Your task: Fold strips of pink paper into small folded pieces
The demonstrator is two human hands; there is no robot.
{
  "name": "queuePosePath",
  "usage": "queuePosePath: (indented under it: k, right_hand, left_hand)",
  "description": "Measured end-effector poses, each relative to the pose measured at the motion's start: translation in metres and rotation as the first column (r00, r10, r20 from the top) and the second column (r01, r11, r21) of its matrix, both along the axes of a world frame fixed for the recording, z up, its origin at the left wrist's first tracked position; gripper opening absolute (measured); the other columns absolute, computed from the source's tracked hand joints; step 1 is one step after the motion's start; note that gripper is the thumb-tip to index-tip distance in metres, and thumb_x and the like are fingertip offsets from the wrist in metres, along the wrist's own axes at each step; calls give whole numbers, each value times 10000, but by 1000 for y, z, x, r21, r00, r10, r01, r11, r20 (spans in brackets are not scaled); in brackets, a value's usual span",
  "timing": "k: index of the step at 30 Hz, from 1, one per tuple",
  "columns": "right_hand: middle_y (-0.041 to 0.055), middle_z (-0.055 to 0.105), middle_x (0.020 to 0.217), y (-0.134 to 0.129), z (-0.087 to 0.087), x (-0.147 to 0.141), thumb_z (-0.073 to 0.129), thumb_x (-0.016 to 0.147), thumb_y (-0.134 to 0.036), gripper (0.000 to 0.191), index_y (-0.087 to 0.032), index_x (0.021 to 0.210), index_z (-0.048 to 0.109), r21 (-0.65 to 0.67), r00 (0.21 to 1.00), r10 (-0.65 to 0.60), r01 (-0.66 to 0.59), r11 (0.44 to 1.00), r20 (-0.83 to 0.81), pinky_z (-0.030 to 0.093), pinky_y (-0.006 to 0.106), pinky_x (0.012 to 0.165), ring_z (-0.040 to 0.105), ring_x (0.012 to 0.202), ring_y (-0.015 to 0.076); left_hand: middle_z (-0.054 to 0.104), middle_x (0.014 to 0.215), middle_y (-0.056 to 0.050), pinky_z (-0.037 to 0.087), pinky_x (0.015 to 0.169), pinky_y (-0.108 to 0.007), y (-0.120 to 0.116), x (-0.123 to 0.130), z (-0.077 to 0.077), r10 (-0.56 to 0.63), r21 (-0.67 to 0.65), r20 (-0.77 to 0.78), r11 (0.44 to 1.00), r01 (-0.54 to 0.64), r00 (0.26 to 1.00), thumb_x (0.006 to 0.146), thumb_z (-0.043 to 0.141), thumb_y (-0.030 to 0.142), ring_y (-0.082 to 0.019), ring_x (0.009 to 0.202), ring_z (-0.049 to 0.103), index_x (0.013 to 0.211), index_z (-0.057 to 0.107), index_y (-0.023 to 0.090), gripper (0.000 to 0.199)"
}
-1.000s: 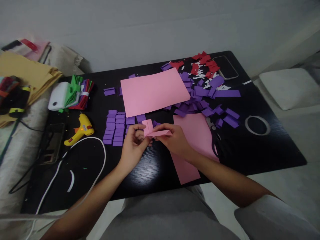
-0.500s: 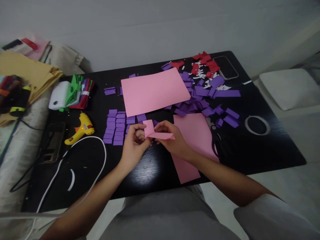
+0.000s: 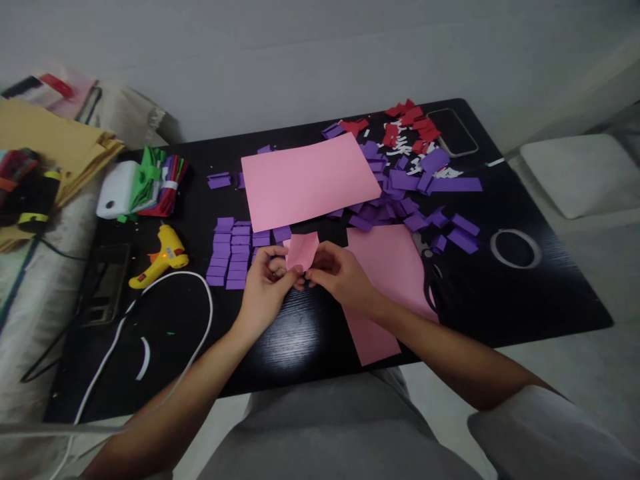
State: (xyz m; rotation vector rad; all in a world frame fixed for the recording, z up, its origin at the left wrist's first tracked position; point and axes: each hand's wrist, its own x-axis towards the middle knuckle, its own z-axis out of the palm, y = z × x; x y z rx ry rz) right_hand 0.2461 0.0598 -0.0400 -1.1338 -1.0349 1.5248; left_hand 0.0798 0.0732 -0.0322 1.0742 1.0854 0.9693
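A small folded piece of pink paper (image 3: 302,250) is held up between my hands over the black table. My left hand (image 3: 267,280) pinches its lower left part with thumb and fingers. On the other side, my right hand (image 3: 340,270) is closed on its lower right edge, thumb near the left thumb. Just behind the hands lies a large pink sheet (image 3: 310,180). Another pink sheet (image 3: 385,267) lies partly under my right forearm. Rows of folded purple pieces (image 3: 230,257) sit left of my left hand.
A yellow glue gun (image 3: 163,257) and a white cable (image 3: 210,307) lie at the left. Black scissors (image 3: 428,280), a purple heap (image 3: 395,187), red pieces (image 3: 413,120), a tape ring (image 3: 515,250) and a phone-shaped frame (image 3: 453,132) are at the right.
The long pink flap that pointed right over my right hand is now folded up and stands over the piece. My right thumb has moved left, close to my left thumb.
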Motion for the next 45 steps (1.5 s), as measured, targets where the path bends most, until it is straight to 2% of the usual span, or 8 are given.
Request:
queuePosePath:
  k: [10, 15, 21, 26, 31, 36, 40, 45]
  right_hand:
    - [-4, 708, 838, -2, -3, -1, 673, 701, -111, 252, -209, 925, 610, 51, 999, -19, 17, 999, 39, 592, 313, 748, 703, 776, 157]
    - [11, 725, 850, -4, 0, -2, 754, 798, -255, 184, -208, 931, 635, 54, 1000, -14, 13, 998, 13, 603, 313, 737, 716, 775, 165]
    - [14, 739, 888, -5, -1, -1, 689, 857, -242, 135, -217, 990, 685, 86, 983, -70, 56, 995, 170, 603, 314, 727, 714, 750, 162]
    - [5, 727, 888, -6, -1, -1, 661, 834, -190, 148, -219, 978, 675, 99, 977, -93, 75, 992, 190, 603, 317, 735, 721, 770, 171]
    - [2, 726, 851, -7, 3, -2, 678, 846, -228, 104, -217, 947, 658, 119, 981, -72, 51, 992, 178, 583, 299, 693, 705, 749, 168]
    - [-7, 716, 841, -7, 3, -1, 659, 827, -202, 112, -218, 937, 672, 138, 945, -135, 98, 986, 299, 559, 288, 671, 672, 707, 154]
    - [-4, 719, 892, -6, -1, -2, 675, 828, -218, 133, -226, 959, 653, 131, 957, -142, 111, 985, 252, 565, 285, 682, 689, 743, 157]
    - [-2, 712, 860, -4, -3, -1, 714, 793, -204, 193, -231, 958, 617, 129, 976, -147, 127, 983, 160, 562, 278, 683, 692, 766, 162]
  left_hand:
    - [673, 671, 72, 588, 612, -229, -1, -1, -1, 11, 22, 32, 1000, -12, 999, 772, 866, 256, -113, 561, 697, 1069, 528, 188, 456]
    - [704, 690, 53, 603, 622, -233, -2, 0, -2, 15, 55, 32, 998, -17, 999, 788, 857, 291, -114, 565, 704, 1064, 521, 193, 446]
    - [682, 652, 76, 613, 627, -239, -4, 1, -1, 7, 87, 15, 996, -8, 1000, 806, 841, 285, -121, 550, 710, 1069, 499, 212, 437]
    - [710, 692, 50, 620, 653, -246, -5, 2, -1, -11, 78, 14, 997, 10, 1000, 820, 810, 260, -128, 591, 727, 1080, 498, 212, 408]
    - [675, 658, 76, 595, 627, -217, -6, 2, -1, -7, 72, 9, 997, 6, 1000, 822, 824, 259, -107, 558, 701, 1065, 497, 215, 409]
    - [696, 687, 60, 605, 649, -236, -7, 1, -1, -30, 89, 13, 996, 29, 999, 826, 824, 285, -122, 600, 720, 1077, 500, 213, 416]
    - [703, 701, 55, 610, 652, -236, -7, 2, -1, -30, 104, 15, 994, 29, 999, 827, 816, 270, -116, 600, 715, 1071, 505, 214, 399]
    - [694, 695, 60, 612, 643, -237, -8, 3, -1, -23, 102, 2, 995, 23, 1000, 825, 811, 250, -114, 588, 709, 1068, 513, 218, 386]
